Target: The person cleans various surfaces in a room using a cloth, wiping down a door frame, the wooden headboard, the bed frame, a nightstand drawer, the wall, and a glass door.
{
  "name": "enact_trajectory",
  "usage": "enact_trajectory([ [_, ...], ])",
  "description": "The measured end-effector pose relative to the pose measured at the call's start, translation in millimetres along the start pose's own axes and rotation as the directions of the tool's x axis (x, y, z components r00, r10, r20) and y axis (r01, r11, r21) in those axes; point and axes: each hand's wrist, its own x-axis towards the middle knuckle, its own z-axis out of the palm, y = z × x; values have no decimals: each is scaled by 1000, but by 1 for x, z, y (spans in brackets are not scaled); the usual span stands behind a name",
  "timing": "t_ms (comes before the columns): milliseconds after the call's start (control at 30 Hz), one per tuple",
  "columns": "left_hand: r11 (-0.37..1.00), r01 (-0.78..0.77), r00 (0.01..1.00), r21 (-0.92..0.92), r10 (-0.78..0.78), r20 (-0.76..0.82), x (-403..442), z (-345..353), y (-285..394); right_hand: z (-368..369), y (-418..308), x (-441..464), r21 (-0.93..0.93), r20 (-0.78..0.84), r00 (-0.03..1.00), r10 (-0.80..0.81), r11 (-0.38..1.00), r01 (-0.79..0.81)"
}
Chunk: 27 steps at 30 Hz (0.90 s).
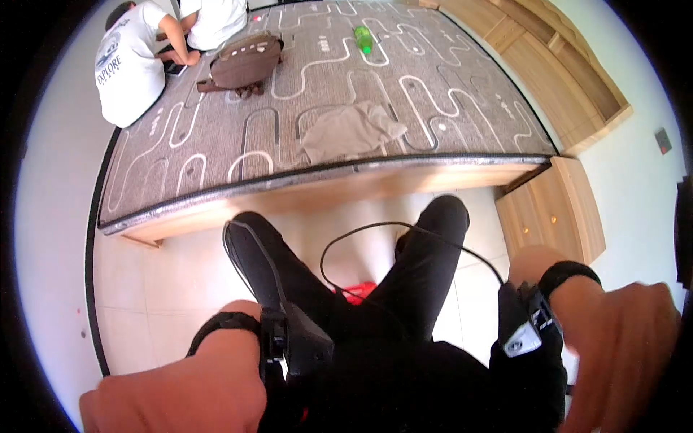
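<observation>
My left hand (180, 393) is at the lower left with its back toward me. At the lower right is my right hand (624, 346), bent at the knuckles. The fingers of both hands are mostly hidden, so any hold is unclear. Black straps circle the wrists, with a black device (307, 343) beside the left wrist and another black device (516, 321) with a pale label beside the right. A thin black cable (390, 225) loops from the right device across my legs; another cable (263, 249) curves over my left knee.
Ahead is a bed with a patterned mattress (216, 162), bearing a crumpled cloth (350, 133), a brown bag (245, 65) and a green bottle (363, 40). Two people in white shirts sit at its far left. A wooden nightstand (545, 213) stands right. A red object (359, 291) lies between my legs.
</observation>
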Motion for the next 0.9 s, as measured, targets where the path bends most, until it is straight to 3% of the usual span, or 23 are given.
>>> enact_trajectory([
  [633, 976, 205, 971, 70, -212, 115, 42, -23, 8, -4, 1, 6, -47, -19, 999, -51, 998, 50],
  [900, 979, 200, 975, 48, -204, 90, 54, -33, -6, -27, 19, 5, -4, 49, 998, -34, 999, 34],
])
